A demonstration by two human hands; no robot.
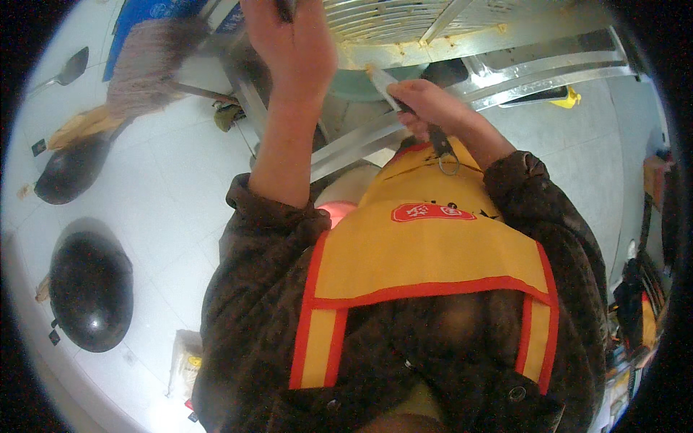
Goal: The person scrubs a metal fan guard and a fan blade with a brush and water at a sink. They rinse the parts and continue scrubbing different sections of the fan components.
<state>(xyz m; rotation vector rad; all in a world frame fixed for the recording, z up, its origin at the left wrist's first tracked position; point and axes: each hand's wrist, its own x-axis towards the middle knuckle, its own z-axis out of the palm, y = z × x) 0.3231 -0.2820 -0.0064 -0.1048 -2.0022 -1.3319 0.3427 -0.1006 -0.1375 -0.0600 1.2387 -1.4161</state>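
Note:
My right hand [430,105] grips a knife [383,84] with a dark handle and a wire ring at its end. The blade points up and left, its tip at the lower rim of a slatted metal grille [390,24]. Yellow-brown stains mark the grille's rim. My left hand [295,51] is raised left of the grille and partly cut off by the top edge. Something dark shows at its fingers, but what they hold is unclear. Below the rim, a pale green basin [357,86] is partly hidden.
A metal frame bar [354,142] crosses below the basin. To the right lie a shiny metal tray [501,76] and a yellow item [567,98]. A mop head [143,70], a dark wok [92,292], a second dark pan [73,168] and a spatula [73,66] are at left.

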